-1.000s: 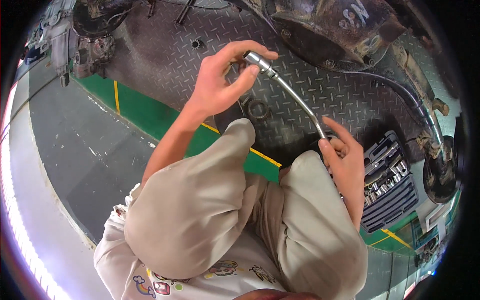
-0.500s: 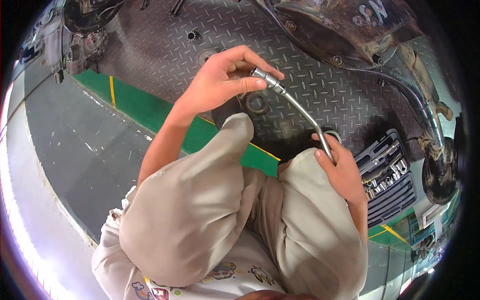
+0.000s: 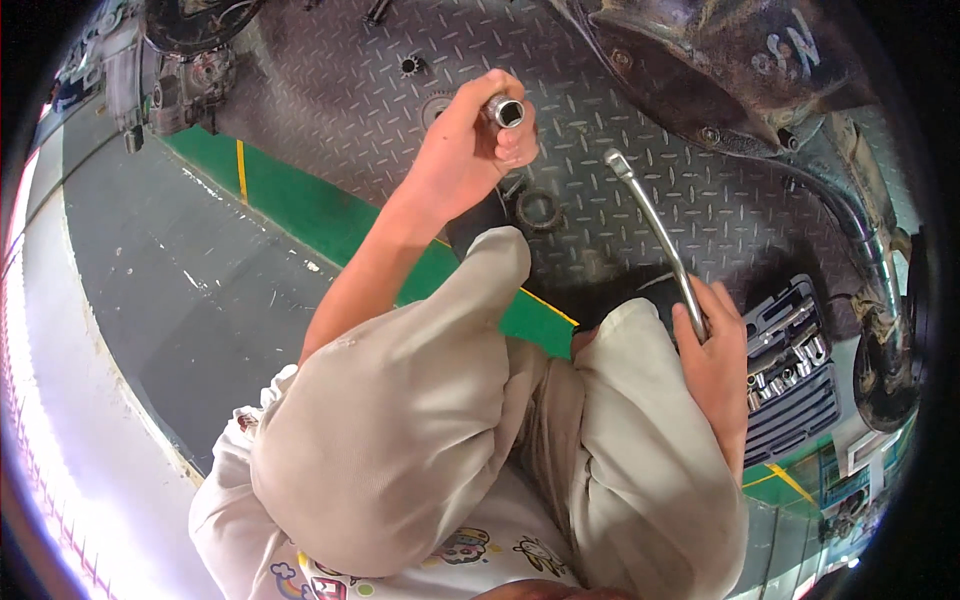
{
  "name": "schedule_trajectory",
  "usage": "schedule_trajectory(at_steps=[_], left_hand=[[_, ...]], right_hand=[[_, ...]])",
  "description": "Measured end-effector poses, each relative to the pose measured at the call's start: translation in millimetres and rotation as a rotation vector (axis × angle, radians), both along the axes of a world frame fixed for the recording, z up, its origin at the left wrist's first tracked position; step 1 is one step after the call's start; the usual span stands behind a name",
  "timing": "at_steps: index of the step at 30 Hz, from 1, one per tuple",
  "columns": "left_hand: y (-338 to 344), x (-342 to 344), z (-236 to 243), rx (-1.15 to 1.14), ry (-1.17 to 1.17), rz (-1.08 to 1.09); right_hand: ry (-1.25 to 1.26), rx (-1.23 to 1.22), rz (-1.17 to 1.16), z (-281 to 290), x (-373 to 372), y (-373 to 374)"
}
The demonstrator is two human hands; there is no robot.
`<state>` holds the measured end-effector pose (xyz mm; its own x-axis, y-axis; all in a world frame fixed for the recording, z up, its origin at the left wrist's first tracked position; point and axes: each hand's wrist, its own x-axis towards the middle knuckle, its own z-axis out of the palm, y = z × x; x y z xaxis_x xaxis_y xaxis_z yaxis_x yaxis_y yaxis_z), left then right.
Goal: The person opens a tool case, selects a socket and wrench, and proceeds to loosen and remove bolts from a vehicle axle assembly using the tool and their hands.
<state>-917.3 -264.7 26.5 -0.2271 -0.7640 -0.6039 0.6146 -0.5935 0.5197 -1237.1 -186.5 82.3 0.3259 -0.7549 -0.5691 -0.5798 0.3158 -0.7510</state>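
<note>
My left hand (image 3: 465, 150) is closed round a shiny chrome socket (image 3: 507, 112), whose square drive hole faces up toward me. Clasped by its lower end in my right hand (image 3: 718, 360) is a bent steel socket handle (image 3: 657, 225). Its square-drive head points up and to the left, apart from the socket. Below the socket, a toothed ring gear (image 3: 540, 210) lies on the dark tread-plate floor (image 3: 600, 110). The opened socket case (image 3: 795, 400), with several chrome sockets and tools in it, is just right of my right hand.
A large dirty metal vehicle part (image 3: 720, 90) with a pipe spans the upper right. A small gear (image 3: 411, 66) and a flat toothed disc (image 3: 436, 106) lie farther off. Another mechanical assembly (image 3: 190, 85) stands at the far left. My bent knees (image 3: 390, 430) are close below my hands.
The socket has come off the handle's end. My left hand now wraps round it with its hole toward me, while my right hand has drawn the handle right and slightly down.
</note>
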Motion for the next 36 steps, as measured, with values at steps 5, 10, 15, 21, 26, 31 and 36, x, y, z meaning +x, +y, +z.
schedule_trajectory(at_steps=[5,10,15,21,26,31,36], left_hand=[[5.8,-7.5,-13.4,0.152,0.148,-0.016],[8.2,-13.0,-14.5,0.234,0.077,-0.055],[12.0,-22.1,-12.2,0.255,0.008,-0.103],[16.7,-34.2,-17.7,0.114,-0.241,-0.235],[14.6,-34.5,-11.7,0.042,-0.43,-0.272],[16.4,-38.3,-16.9,0.075,-0.486,-0.287],[19.8,-37.3,-16.0,0.106,-0.412,-0.305]], right_hand=[[0.202,-0.102,0.03,6.8,16.9,-11.1],[0.177,-0.307,0.04,-4.8,11.5,-8.5],[0.146,-0.29,0.074,-1.5,13.5,-13.7],[0.111,-0.19,0.098,-4.8,9.7,-12.8],[0.062,0.039,0.107,-1.8,12.5,-22.1],[-0.001,0.144,0.135,-11.6,4.7,-24.3],[-0.055,0.316,0.118,-14.5,2.9,-32.5]])
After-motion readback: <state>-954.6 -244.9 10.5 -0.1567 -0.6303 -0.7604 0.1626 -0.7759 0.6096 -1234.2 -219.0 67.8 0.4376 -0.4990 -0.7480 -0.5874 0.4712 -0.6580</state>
